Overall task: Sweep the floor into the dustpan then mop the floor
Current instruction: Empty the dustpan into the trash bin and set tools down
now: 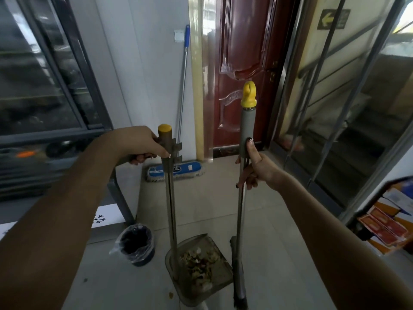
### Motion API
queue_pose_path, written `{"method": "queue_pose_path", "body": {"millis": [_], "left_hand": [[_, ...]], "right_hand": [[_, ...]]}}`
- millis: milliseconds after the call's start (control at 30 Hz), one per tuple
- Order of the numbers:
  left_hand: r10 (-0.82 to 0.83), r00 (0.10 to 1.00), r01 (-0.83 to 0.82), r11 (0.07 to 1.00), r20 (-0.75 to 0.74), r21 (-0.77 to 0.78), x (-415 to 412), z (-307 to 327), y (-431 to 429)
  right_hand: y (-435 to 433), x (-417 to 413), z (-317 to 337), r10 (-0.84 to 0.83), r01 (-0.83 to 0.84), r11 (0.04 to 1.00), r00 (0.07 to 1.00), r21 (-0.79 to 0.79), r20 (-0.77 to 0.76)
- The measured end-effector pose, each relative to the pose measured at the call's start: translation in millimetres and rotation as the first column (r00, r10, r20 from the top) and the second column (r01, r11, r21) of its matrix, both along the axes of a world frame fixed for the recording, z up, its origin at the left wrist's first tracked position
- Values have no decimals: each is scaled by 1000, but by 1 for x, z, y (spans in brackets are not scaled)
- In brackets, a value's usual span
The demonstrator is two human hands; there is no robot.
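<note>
My left hand (143,145) grips the top of the dustpan handle (170,198), a steel pole with a yellow cap. The grey dustpan (220,277) sits on the floor below, holding brown debris (200,262). My right hand (253,166) holds the broom handle (247,124), grey-sleeved with a yellow hook end, thumb pointing up along it. The broom head (239,287) stands on the floor against the dustpan's right edge. A blue flat mop (176,170) leans on the wall ahead, its pole (183,74) upright.
A small black bin with a plastic liner (136,245) stands left of the dustpan. A dark red door (243,70) is ahead, a metal stair railing (330,108) to the right, stacked boxes (386,222) at far right, a glass cabinet (44,86) at left.
</note>
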State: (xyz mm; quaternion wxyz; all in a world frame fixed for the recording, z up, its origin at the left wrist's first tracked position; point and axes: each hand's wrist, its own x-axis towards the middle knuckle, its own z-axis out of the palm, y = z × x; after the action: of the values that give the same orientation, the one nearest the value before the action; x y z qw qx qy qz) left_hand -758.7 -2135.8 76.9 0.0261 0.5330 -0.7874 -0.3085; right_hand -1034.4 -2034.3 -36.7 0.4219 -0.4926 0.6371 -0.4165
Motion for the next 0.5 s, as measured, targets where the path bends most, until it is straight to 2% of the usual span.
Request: {"method": "queue_pose_path", "body": {"millis": [333,500], "left_hand": [[-68,996,62,993,56,100,-49,7,-155],[-23,999,17,991,40,134,-63,11,-217]], "right_hand": [[-181,-39,7,73,-72,997,988,18,-137],[-254,-62,14,94,-95,995,986,-2,-140]]}}
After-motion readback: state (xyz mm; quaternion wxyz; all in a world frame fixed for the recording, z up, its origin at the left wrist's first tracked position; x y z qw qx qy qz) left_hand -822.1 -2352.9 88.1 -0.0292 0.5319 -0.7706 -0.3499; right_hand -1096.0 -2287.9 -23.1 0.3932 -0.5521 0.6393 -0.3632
